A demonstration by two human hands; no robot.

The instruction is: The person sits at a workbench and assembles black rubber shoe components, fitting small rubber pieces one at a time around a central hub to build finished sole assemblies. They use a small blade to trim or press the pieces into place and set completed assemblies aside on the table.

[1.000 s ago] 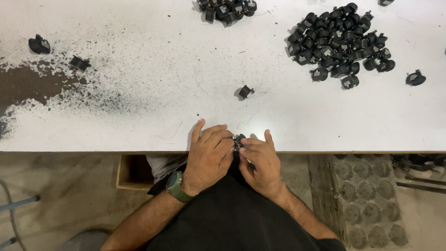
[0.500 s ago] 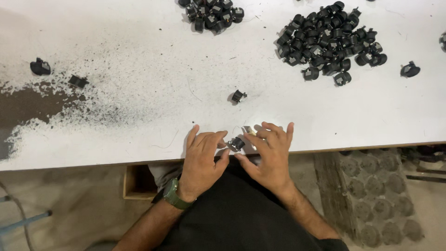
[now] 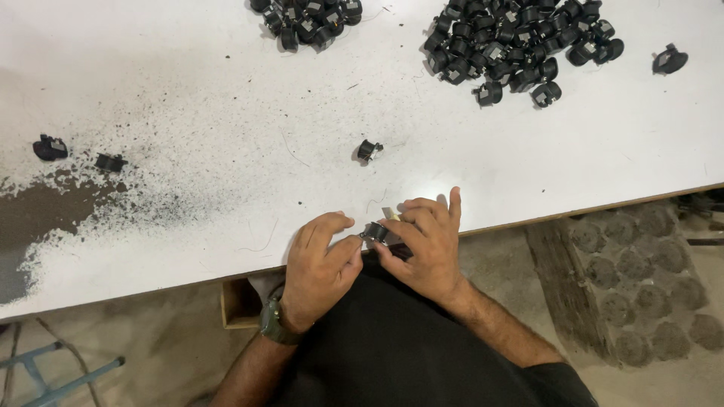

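My left hand (image 3: 320, 264) and my right hand (image 3: 426, 241) meet at the near edge of the white table (image 3: 226, 113). Between their fingertips they pinch one small black round part (image 3: 375, 232). A thin pale strip (image 3: 390, 214) pokes out beside the right fingers. A green watch (image 3: 271, 324) is on my left wrist. A single black part (image 3: 369, 150) lies on the table just beyond my hands.
A big heap of black parts (image 3: 513, 45) lies at the far right, a smaller heap (image 3: 305, 16) at the top middle. Loose parts sit at the left (image 3: 50, 148) (image 3: 111, 162) and far right (image 3: 669, 59). Dark dust (image 3: 45, 218) covers the left side.
The view has shifted, so my hands now sit further right and slightly rotated. Both hands keep working the same small black part at the table edge.
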